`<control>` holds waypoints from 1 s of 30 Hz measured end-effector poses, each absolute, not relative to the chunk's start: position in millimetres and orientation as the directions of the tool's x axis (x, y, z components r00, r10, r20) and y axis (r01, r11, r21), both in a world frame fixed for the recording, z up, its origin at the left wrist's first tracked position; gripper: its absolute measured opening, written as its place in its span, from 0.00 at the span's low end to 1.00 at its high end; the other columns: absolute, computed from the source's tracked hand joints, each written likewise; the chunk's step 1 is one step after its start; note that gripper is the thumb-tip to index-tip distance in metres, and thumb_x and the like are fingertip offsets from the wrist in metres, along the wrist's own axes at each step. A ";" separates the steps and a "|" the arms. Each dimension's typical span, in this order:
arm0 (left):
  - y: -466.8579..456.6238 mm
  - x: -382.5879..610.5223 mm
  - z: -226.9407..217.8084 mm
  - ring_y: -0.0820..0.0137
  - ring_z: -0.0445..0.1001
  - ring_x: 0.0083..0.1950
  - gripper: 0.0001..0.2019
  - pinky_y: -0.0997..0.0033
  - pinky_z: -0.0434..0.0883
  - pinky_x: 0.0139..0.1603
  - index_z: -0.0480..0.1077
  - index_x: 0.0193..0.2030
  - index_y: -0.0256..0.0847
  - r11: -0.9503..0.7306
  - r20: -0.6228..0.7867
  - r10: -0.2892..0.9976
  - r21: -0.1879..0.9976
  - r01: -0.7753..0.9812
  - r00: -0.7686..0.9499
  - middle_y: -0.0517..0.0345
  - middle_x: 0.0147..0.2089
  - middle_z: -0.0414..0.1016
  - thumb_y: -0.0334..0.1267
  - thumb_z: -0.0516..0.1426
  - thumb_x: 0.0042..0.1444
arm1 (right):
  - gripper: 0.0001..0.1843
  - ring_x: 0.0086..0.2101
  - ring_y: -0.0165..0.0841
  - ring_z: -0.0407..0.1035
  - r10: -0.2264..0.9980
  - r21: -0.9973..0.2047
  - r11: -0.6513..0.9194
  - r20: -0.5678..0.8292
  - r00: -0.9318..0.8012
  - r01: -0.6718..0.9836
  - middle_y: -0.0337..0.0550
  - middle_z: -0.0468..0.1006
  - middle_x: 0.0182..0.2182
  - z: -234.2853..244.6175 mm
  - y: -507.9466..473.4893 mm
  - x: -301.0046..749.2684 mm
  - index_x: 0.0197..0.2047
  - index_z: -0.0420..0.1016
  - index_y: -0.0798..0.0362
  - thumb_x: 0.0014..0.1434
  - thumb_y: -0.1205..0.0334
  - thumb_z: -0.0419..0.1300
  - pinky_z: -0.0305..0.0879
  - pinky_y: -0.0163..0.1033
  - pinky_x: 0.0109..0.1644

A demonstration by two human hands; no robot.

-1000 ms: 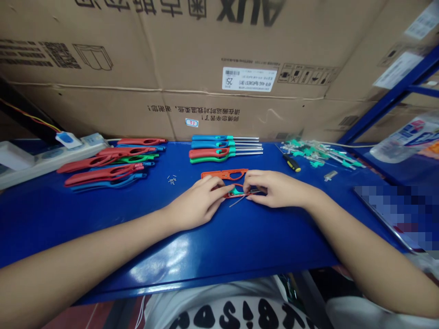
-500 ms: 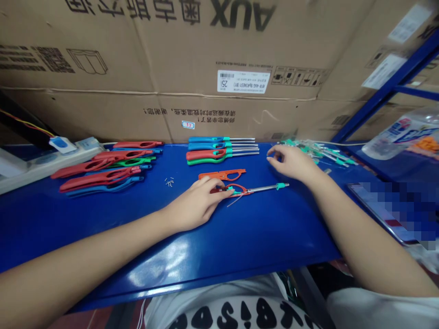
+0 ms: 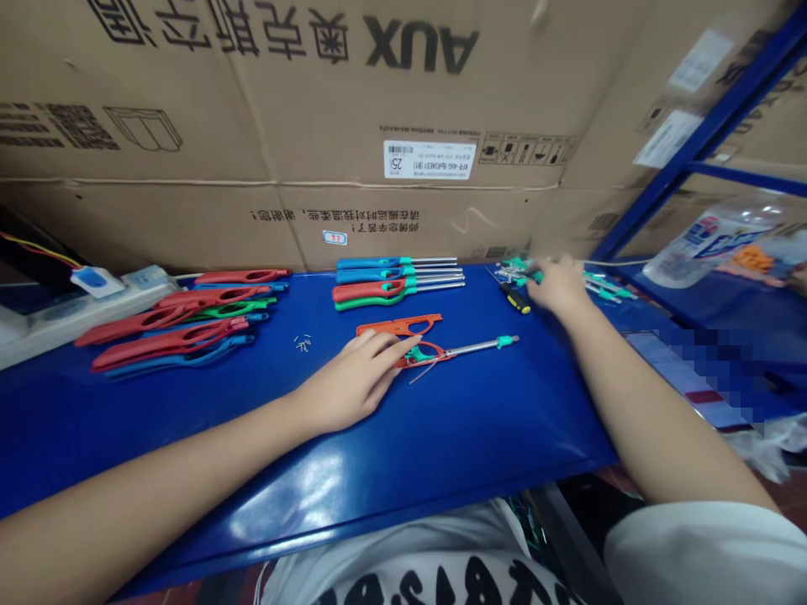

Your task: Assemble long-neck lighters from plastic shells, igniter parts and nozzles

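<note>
My left hand [image 3: 353,378] rests on the blue table, its fingers closed over the handle end of an open orange lighter half [image 3: 432,351]. A metal tube [image 3: 472,346] with a green tip extends right from it, and a thin wire hangs below. Just behind lies the other orange casing half [image 3: 398,324]. My right hand [image 3: 560,284], smeared by motion, is over a pile of metal tubes with green parts [image 3: 602,286]; its fingertips are unclear. Close to its left side lies a screwdriver [image 3: 517,299] with a black and yellow handle.
Several finished-looking lighters [image 3: 371,291] lie in a row at the back. Left are stacked red, blue and green casings [image 3: 176,336], beside a power strip [image 3: 56,323]. Small screws [image 3: 303,343] lie mid-table. A plastic bottle [image 3: 699,244] and a phone [image 3: 681,370] are at right.
My right hand has moved right and back to the pile of tubes, and the screwdriver has come into sight beside it. My left hand stays on the orange lighter half. The view has shifted slightly.
</note>
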State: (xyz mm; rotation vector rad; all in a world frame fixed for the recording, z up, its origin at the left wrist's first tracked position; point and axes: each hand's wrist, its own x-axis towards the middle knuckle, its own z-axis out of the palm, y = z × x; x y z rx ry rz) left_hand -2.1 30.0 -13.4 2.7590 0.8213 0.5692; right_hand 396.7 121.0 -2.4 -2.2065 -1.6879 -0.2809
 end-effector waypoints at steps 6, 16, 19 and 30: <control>30.2 -1.5 -14.1 0.55 0.69 0.63 0.23 0.47 0.71 0.61 0.57 0.71 0.45 -0.827 0.324 0.555 0.312 0.467 0.766 0.44 0.62 0.70 0.36 0.49 0.72 | 0.13 0.56 0.55 0.59 0.859 -0.269 -0.186 0.421 0.289 0.945 0.63 0.68 0.56 -11.9 124.1 389.8 0.44 0.80 0.55 0.65 0.57 0.58 0.56 0.57 0.55; 31.2 -2.4 -14.2 0.56 0.69 0.62 0.21 0.47 0.69 0.62 0.60 0.69 0.43 -0.828 0.307 0.552 0.311 0.467 0.775 0.45 0.62 0.70 0.36 0.49 0.71 | 0.13 0.52 0.51 0.63 0.867 -0.268 -0.185 0.408 0.285 0.945 0.62 0.71 0.50 -16.1 130.9 391.9 0.36 0.74 0.55 0.65 0.55 0.57 0.60 0.53 0.52; 31.2 -1.9 -13.7 0.56 0.70 0.62 0.20 0.47 0.70 0.62 0.61 0.69 0.44 -0.831 0.320 0.548 0.315 0.458 0.773 0.45 0.62 0.70 0.35 0.49 0.71 | 0.13 0.53 0.52 0.63 0.854 -0.272 -0.204 0.419 0.307 0.940 0.62 0.71 0.51 -17.5 131.8 393.9 0.35 0.74 0.55 0.65 0.55 0.56 0.61 0.53 0.51; 31.9 -2.2 -15.3 0.56 0.69 0.61 0.20 0.48 0.70 0.61 0.61 0.68 0.43 -0.832 0.314 0.546 0.309 0.460 0.777 0.45 0.62 0.69 0.35 0.49 0.72 | 0.12 0.60 0.52 0.57 0.857 -0.275 -0.270 0.367 0.361 0.923 0.59 0.70 0.56 -26.1 141.9 400.6 0.43 0.79 0.53 0.61 0.58 0.57 0.58 0.59 0.58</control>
